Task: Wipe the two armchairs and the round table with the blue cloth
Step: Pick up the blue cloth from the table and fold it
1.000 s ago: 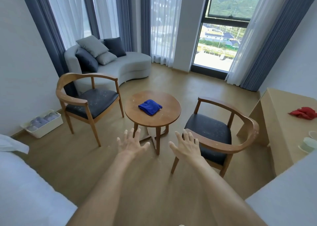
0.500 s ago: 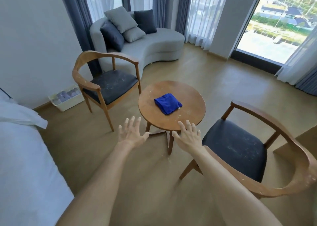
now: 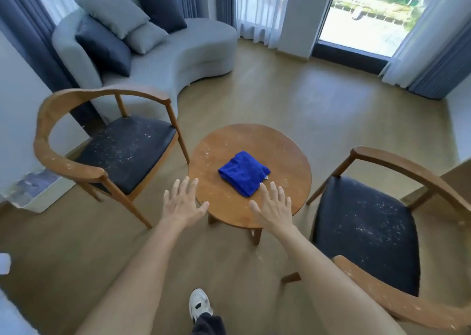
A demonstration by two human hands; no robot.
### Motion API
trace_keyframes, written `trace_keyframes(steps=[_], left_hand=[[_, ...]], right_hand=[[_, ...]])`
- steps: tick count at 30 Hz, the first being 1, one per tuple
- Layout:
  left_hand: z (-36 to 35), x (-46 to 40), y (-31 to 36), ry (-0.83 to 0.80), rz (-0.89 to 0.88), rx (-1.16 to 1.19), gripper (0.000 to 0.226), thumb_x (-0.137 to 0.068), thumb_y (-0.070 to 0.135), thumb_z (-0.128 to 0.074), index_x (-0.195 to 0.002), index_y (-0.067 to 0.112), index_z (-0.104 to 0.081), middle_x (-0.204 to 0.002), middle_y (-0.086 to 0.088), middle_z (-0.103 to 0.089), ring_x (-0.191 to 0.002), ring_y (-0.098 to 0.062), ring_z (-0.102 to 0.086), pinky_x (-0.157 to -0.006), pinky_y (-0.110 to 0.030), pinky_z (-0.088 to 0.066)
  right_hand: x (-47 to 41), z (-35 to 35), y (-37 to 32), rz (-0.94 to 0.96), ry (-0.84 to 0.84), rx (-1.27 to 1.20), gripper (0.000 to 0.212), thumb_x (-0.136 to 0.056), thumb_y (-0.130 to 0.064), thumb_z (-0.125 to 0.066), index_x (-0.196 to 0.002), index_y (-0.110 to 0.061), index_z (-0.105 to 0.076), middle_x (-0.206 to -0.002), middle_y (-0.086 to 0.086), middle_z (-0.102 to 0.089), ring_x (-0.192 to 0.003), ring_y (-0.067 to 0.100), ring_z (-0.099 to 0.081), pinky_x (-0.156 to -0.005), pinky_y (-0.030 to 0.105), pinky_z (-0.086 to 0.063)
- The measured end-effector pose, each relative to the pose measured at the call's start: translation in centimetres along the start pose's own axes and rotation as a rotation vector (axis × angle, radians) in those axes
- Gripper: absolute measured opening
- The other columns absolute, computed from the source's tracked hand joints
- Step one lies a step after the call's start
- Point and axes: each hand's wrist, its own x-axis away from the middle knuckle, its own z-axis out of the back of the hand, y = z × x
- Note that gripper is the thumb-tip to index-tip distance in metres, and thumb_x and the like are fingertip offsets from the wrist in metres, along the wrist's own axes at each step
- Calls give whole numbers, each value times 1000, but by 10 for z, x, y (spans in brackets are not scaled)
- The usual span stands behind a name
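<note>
Cloth (image 3: 243,173), folded blue, probably soft and light, sits mid-tabletop (image 3: 288,154); my left hand (image 3: 182,203) and right hand (image 3: 274,206) hover spread, so I'd pinch its near fold.

folded blue cloth (image 3: 244,173) mid round table (image 3: 293,156)

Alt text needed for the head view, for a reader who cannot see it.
Two open hands, left hand and right hand, reach toward a folded blue cloth lying on a round table. A left armchair and right armchair flank it, their dark seats speckled white.
</note>
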Motion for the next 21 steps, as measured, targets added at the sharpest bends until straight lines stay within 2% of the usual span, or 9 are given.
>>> trace_keyframes(steps=[9, 21], left_hand=[[-4, -146, 38, -158, -281, -92, 81, -89, 56, -42, -152, 26, -1, -161, 0, 2, -147, -21, 5, -118, -46, -4], [-66, -307, 82, -311, -459, -135, 78, -91, 50, -39, -153, 24, 1, -161, 3, 5, -147, -19, 8, -119, -43, -4]], right_hand=[[-95, 1, -7, -194, 40, -81, 64, -96, -48, -34, -151, -25, -12, -161, 7, -4, -148, 30, -1, -117, 53, -8], [-234, -61, 17, -360, -69, -121, 66, -98, -50, -32, -154, -24, -8, -162, 5, 1, -148, 27, 1, -118, 48, -5]])
